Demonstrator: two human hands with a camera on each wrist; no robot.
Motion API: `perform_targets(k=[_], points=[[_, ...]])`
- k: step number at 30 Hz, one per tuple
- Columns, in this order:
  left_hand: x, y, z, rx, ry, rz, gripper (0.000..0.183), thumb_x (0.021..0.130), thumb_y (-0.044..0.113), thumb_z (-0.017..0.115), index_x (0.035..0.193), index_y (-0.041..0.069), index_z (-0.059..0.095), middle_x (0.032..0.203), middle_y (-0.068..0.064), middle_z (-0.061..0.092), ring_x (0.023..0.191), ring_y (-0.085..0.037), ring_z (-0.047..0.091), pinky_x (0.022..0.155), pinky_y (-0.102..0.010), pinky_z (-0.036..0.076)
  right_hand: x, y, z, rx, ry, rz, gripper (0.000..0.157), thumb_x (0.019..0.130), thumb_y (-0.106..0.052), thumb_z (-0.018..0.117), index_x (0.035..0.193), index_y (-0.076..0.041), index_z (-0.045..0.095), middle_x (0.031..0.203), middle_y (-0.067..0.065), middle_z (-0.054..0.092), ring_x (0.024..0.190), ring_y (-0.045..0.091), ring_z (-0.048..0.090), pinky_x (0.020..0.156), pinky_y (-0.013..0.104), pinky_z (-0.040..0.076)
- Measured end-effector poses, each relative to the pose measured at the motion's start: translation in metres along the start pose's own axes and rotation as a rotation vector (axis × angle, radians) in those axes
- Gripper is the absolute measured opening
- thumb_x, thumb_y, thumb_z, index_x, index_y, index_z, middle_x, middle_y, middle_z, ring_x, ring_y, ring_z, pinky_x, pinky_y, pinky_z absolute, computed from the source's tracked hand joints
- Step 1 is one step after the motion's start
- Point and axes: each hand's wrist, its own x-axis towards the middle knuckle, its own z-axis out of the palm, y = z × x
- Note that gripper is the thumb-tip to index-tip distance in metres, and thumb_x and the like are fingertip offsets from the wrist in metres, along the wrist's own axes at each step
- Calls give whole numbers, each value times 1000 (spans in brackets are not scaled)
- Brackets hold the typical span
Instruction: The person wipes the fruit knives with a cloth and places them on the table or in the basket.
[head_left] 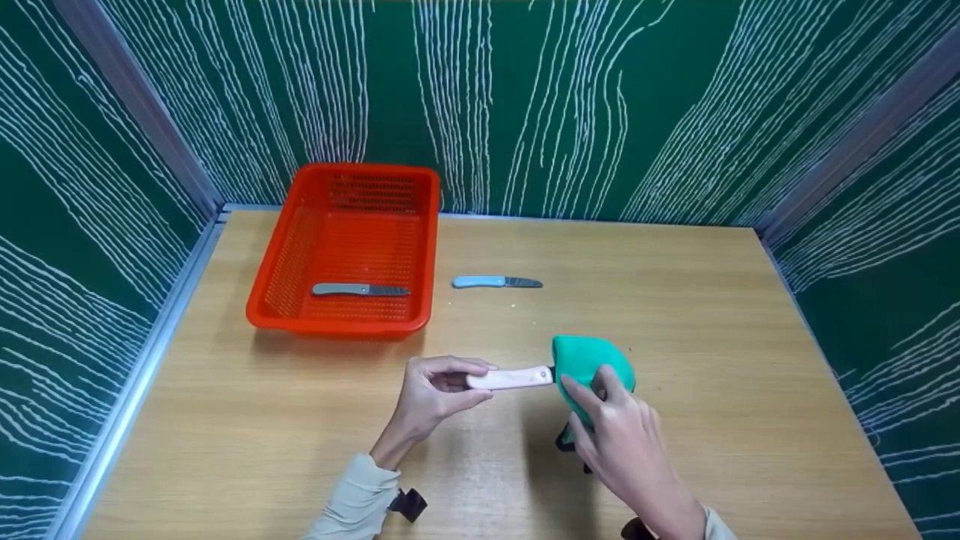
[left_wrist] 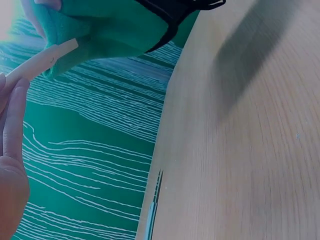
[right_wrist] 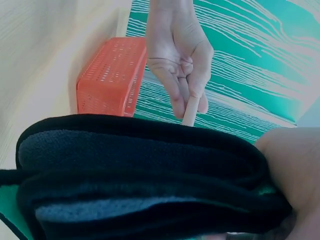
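Wooden table [head_left: 675, 300] carries an orange basket [head_left: 420, 247] at the back left with a grey knife [head_left: 360, 289] lying in it, and a blue knife [head_left: 495, 282] just beside the basket on the bare wood. Near the front, the right hand [head_left: 622, 442] wraps a green cloth [head_left: 589, 360] around the blade of a pink knife [head_left: 510, 378]. The left hand [head_left: 435, 394] pinches the pink handle at its free end, level above the table. Wiping well likely means holding the handle steady and drawing the cloth along the blade with fingers clear of the edge. The blade is hidden inside the cloth, directly right of the left hand's pinch.
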Motion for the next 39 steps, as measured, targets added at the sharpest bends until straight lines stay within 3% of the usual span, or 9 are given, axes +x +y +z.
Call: perform_targets(k=[6,20,34,39], points=[[-1,0,-1,-9,26,2,28,68,-8,79,93,-15,67,96,-23,69,81,-27,68,72,-40,58,-1,6,-1,7,16,4,37,67,3,68,102,-7,74,78,4,41,45,3,27,36,12,26],[-1,1,-8,39,42,-8,29,71,-7,77,97,-14,66,96,-23,69,79,-26,68,71,-39,58,-8,26,-5,17,25,103,33,69,3,64,99,-2,74,78,6,45,48,5,31,37,14,27],[-1,1,-16,53,49,-14,29,73,-6,76,100,-12,67,97,-21,69,79,-28,68,73,-42,57,-9,38,-12,36,34,208,34,71,5,61,102,-2,73,77,4,46,52,8,36,39,20,31],[-3,0,-16,62,50,-38,30,73,-6,76,101,-11,67,98,-23,68,82,-34,68,75,-42,57,-8,38,-15,35,51,222,36,71,4,60,103,-5,74,77,3,45,52,8,37,40,21,32]])
